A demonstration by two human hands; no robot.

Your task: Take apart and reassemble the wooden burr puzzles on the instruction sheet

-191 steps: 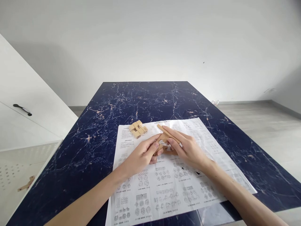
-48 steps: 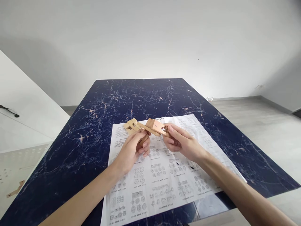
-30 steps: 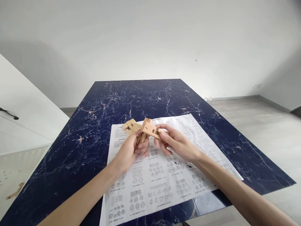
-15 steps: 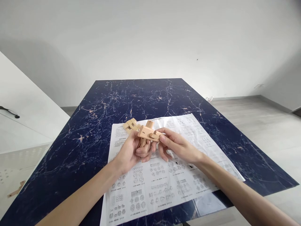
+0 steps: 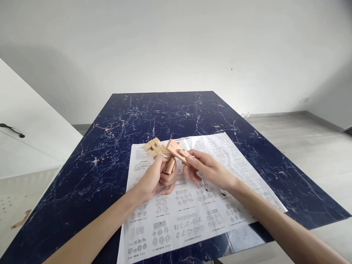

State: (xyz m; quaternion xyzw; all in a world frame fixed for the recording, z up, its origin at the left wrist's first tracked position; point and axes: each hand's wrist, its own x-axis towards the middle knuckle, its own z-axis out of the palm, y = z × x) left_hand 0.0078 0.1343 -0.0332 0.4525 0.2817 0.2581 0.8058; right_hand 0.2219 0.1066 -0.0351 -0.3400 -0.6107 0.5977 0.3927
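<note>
The left hand (image 5: 155, 178) is curled around a tan stick (image 5: 169, 167) with a dark mark near its end. The right hand (image 5: 207, 167) pinches the low end of a flat bit (image 5: 173, 147), its other fingers loosely bent. The flat bit is pinkish, smooth and tilted, with a small dark line and a rounded lump (image 5: 183, 152). Both are over the paper (image 5: 189, 229), near some blocks (image 5: 155, 147).
</note>
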